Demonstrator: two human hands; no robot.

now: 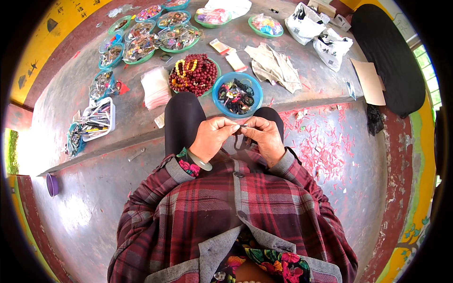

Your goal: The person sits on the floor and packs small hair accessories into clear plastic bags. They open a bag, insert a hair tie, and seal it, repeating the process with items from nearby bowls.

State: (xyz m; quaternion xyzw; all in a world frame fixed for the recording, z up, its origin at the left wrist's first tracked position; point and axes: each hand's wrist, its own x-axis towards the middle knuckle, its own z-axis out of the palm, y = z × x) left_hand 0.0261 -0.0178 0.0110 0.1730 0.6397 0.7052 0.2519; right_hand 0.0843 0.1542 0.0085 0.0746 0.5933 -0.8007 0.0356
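Observation:
My left hand (211, 137) and my right hand (266, 141) meet over my lap, fingertips almost touching. Each pinches a dark thin cord (237, 143), which hangs in a loop below the fingers. The small part right between the fingertips is too tiny to make out. Just beyond my hands, by my knees, a blue bowl (218, 104) holds a tangle of black cords (240, 96) with small coloured pieces among them. Behind it to the left, a green bowl (218, 75) is heaped with dark red bead strings (200, 80), and some yellow beads (181, 70) lie on top.
A stack of clear plastic bags (155, 87) lies left of the beads; farther left is a white basket of pens (112, 115). Several bowls of trinkets fill the back left. A beige cloth (273, 66) and white bags (333, 47) lie right. Red scraps (325, 151) litter the floor.

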